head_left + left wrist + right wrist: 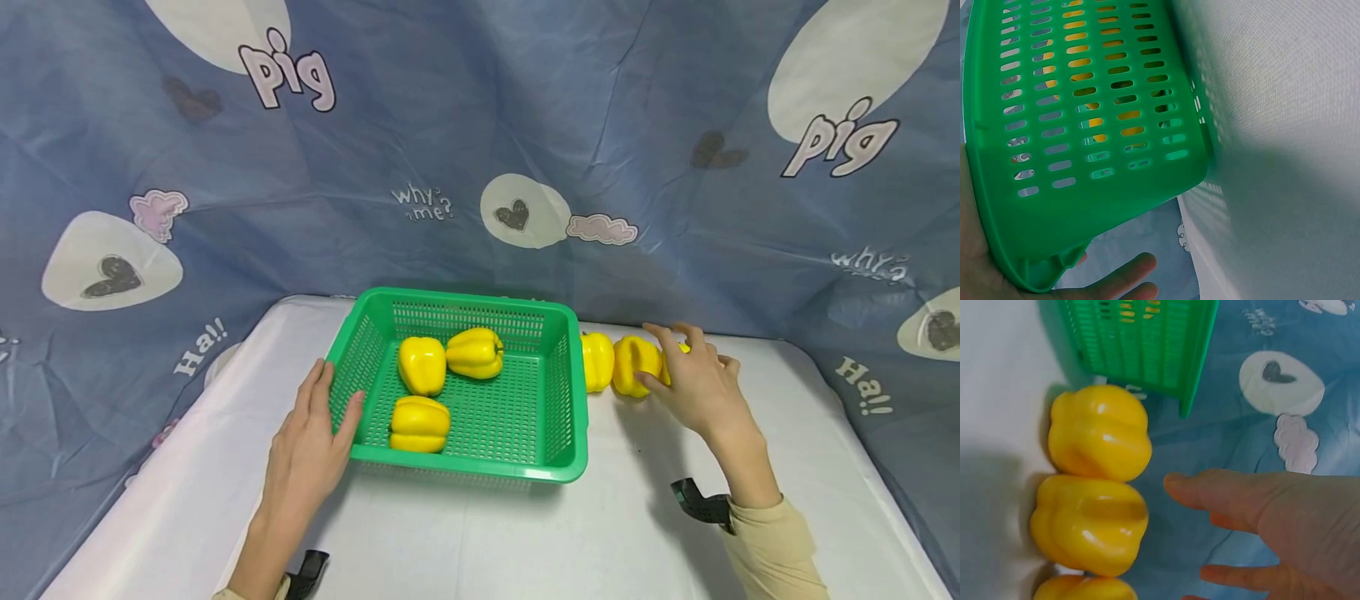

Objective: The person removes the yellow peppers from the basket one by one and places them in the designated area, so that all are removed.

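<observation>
Left hand (311,442) lies flat against the near-left wall of the green basket (573,392), fingers straight, thumb over the rim; it steadies rather than clasps. Right hand (693,383) is open, fingers spread over a row of yellow peppers on the white table (450,533), just right of the basket; whether the fingertips touch the middle pepper (636,365) cannot be told, and nothing is gripped. Nearest the basket sits another pepper (597,361); three more lie inside (422,364). Risk, as a judgement: the peppers are smooth, lobed and packed in a line, so a loose take could send a neighbour rolling toward the table's back edge; a flat palm alone may let the light basket slide. The right wrist view shows a third pepper (1082,589) in the row, hidden behind the hand from the head. The left wrist view shows the palm under the basket's corner lip (1041,275).
</observation>
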Tool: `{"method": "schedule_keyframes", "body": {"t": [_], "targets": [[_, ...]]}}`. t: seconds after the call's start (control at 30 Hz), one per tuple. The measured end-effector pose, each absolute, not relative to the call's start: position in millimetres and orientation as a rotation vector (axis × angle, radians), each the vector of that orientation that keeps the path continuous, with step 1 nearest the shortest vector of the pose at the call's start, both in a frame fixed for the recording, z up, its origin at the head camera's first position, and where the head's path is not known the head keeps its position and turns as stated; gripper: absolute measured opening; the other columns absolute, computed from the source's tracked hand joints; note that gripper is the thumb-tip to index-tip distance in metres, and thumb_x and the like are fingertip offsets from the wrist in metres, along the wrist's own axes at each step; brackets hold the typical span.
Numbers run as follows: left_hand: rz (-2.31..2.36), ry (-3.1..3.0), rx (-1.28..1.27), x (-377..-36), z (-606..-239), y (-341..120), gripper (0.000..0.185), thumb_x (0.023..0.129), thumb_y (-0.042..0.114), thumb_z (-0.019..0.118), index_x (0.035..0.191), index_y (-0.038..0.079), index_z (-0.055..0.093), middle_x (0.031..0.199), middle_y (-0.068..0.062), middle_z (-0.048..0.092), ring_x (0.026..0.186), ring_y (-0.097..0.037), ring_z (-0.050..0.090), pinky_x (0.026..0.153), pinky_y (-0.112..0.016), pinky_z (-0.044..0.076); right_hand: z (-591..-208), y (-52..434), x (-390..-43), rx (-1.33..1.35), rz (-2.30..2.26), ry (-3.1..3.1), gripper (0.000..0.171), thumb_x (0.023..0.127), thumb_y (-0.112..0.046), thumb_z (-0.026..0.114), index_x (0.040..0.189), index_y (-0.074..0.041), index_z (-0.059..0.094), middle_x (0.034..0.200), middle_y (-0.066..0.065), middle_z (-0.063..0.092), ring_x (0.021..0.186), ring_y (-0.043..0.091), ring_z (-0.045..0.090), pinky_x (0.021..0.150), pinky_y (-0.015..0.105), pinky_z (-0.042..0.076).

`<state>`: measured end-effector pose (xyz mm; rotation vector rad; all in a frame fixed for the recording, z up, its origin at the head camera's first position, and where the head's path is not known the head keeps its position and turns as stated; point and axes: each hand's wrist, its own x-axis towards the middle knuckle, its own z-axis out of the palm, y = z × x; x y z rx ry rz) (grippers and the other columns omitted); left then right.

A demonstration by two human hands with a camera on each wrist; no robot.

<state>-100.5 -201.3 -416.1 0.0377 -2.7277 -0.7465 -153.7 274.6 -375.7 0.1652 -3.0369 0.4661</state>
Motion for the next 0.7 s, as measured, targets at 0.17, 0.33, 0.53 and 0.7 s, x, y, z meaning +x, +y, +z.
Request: {"method": "schedule_keyframes", "body": {"t": [0.17, 0.33, 0.53, 0.7], "targets": [[-0.751, -2.736, 0.045, -101, -416, -201, 0.074, 0.114, 0.046, 0.049, 0.165, -0.005, 0.035, 0.173, -0.027, 0.033, 0.139, -0.06, 0.054, 0.104, -0.075, 0.049, -371, 264, -149, 0.202, 0.434, -2.998, 0.073, 0.101, -0.029, 0.077, 0.164, -0.018, 0.041, 0.163, 0.036, 0.037, 0.131, 0.069, 0.05, 0.102, 0.085, 0.031], [-0.753, -2.747, 0.055, -100, -416, -202, 0.074, 0.114, 0.047, 0.048, 0.165, -0.005, 0.034, 0.174, -0.027, 0.033, 0.141, -0.059, 0.053, 0.105, -0.075, 0.048, -369, 254, -145, 0.247, 0.443, -2.969, 0.073, 0.1, -0.027, 0.078, 0.163, -0.018, 0.042, 0.164, 0.033, 0.038, 0.134, 0.069, 0.049, 0.106, 0.085, 0.029], [-0.747, -2.745, 0.054, -100, -416, -202, 0.074, 0.114, 0.047, 0.048, 0.165, -0.005, 0.035, 0.173, -0.027, 0.033, 0.141, -0.059, 0.053, 0.105, -0.075, 0.048, -367, 242, -141, 0.305, 0.425, -2.922, 0.071, 0.1, -0.027, 0.079, 0.161, -0.019, 0.045, 0.162, 0.03, 0.042, 0.137, 0.063, 0.052, 0.108, 0.085, 0.03], [-0.751, -2.75, 0.052, -100, -415, -201, 0.074, 0.114, 0.047, 0.047, 0.165, -0.005, 0.034, 0.174, -0.027, 0.033, 0.14, -0.06, 0.053, 0.105, -0.076, 0.049, -364, 228, -137, 0.359, 0.394, -2.894, 0.07, 0.099, -0.028, 0.079, 0.16, -0.021, 0.046, 0.161, 0.028, 0.044, 0.138, 0.06, 0.054, 0.107, 0.084, 0.033]]}}
